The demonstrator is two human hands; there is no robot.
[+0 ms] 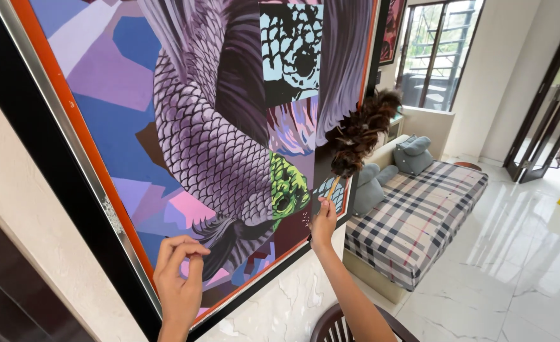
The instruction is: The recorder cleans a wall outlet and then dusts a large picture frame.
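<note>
One feather duster [359,136] gripped in right hand [323,225]; left hand [178,278], fingers curled empty, against one framed painting [197,126].

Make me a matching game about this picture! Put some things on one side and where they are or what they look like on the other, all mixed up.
Things:
1. feather duster
2. left hand
3. checked sofa
4. grey cushions

Places or looks:
A. lying on the seat by the window end
B. held up by the right hand against the fish painting
C. fingers curled on the painting's lower edge
D. standing on the shiny white floor

Pairs: 1-B, 2-C, 3-D, 4-A
</note>
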